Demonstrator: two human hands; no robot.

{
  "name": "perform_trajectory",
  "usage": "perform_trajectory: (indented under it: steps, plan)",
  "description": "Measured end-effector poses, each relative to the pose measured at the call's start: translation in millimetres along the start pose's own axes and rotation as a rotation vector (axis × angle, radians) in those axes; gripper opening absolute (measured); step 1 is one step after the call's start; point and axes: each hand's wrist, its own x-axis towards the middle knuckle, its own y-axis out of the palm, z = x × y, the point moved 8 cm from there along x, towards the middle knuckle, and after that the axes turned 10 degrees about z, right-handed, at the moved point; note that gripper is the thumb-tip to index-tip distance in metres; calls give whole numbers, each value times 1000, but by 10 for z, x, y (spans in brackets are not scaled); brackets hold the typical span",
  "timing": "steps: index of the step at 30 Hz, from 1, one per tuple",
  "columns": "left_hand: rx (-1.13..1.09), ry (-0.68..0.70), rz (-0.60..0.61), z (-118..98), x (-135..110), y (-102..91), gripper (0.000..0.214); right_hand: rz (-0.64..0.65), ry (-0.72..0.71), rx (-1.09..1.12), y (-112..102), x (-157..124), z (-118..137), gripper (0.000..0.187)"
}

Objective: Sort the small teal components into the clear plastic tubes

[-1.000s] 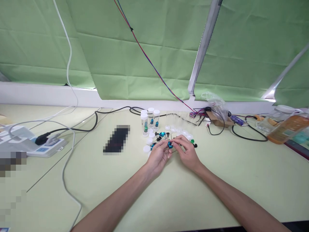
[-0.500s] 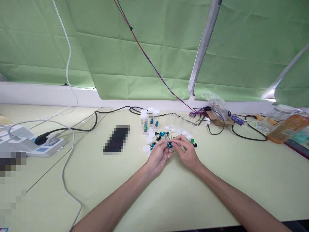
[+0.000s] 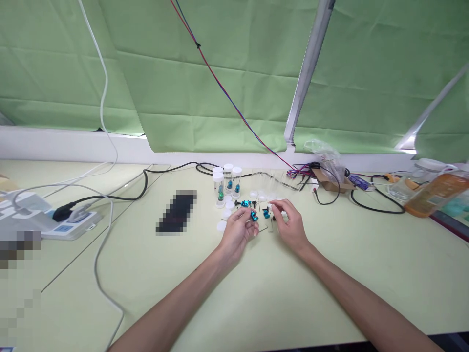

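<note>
My left hand (image 3: 236, 232) is closed, its thumb and fingers pinching a small shiny blue metal part (image 3: 254, 216). To the right, my right hand (image 3: 292, 226) hovers low over the loose parts. Its fingers are curled and its thumb stands a little apart from them, with nothing plainly held. Another blue metal part (image 3: 266, 214) lies between the hands. Beyond the left fingertips are more blue parts (image 3: 245, 203) and small black screws or knobs. A thin L-shaped hex key (image 3: 271, 226) rests on the table beside my right hand.
Clear tubes with white caps (image 3: 236, 178) stand behind, holding blue and green parts. White lids (image 3: 222, 226) lie left of the hands. A dark pixelated slab (image 3: 178, 212), a power strip (image 3: 73, 227), cables, a cardboard box (image 3: 331, 182) and an orange bottle (image 3: 437, 195) surround the work area.
My right hand has let go of the blue part and moved right, away from the left hand. The left hand keeps hold of the part, shifted slightly left.
</note>
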Motion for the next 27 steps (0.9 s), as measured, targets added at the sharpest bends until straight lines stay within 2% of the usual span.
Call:
perform_trajectory:
  steps: [12, 27]
  plan:
    - [123, 50, -24, -96, -11, -20, 35, 30, 12, -117, -3, 30, -125, 20]
    - [183, 55, -36, -104, -26, -15, 34, 88, 18, -285, 26, 39, -241, 17]
